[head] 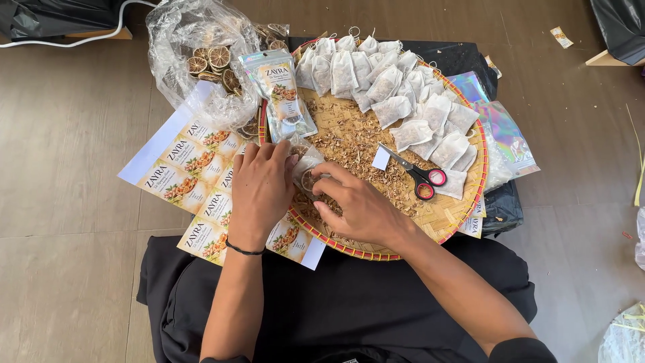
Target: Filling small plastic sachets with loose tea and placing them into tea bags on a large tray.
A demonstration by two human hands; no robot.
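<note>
Centrally, hands (262, 185) at tray rim (376, 255)

Person wears black clothing over the lap, bare forearms; thin black band on left wrist (243, 251); possibly short-sleeved, sleeves barely visible.

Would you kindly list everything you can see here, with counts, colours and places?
Woven tray: one, tan with red-and-yellow rim, centre.
Filled tea bags: a couple of dozen, white, tray's far side.
Loose dried bits: scattered, brown, tray's middle.
Scissors: one, black and red handles, on tray.
Small pouch: one, clear, between both hands.
Printed pouch: one, shiny, tray's left edge.
Plastic bag of dried citrus slices: one, clear, upper left.
Label sheets: several, white and orange, left of tray.
Holographic pouches: a few, right of tray.
Floor: grey-brown.
Left hand: black wristband, fingers on small pouch.
Right hand: fingers at small pouch.
</note>
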